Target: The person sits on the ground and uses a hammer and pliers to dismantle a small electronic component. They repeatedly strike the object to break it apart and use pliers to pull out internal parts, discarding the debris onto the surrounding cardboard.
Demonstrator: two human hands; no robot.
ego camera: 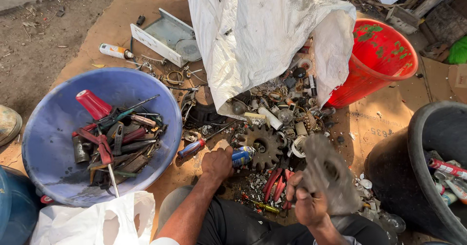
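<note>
- The grey metal part (328, 174) is blurred; it sits in the right hand (306, 203), whose fingers clamp its lower left edge, above the right side of the scrap pile.
- The left hand (217, 163) is clenched into a fist, knuckles up, at the near edge of the pile; I cannot tell whether it grips anything. A blue can (242, 156) lies just beside it.
- A dark toothed gear (262, 145) lies flat in the pile, between the two hands.
- A red-and-blue-handled screwdriver (192, 148) lies just left of the left hand.
- A blue basin (48, 143) on the left holds hand tools and a red cup.
- A white woven sack (253, 36) hangs over the pile's far side.
- A red bucket (384, 60) tilts at the upper right; a black tub (418, 152) stands at the right edge.
- Everything rests on brown cardboard (384, 118) on the ground.
</note>
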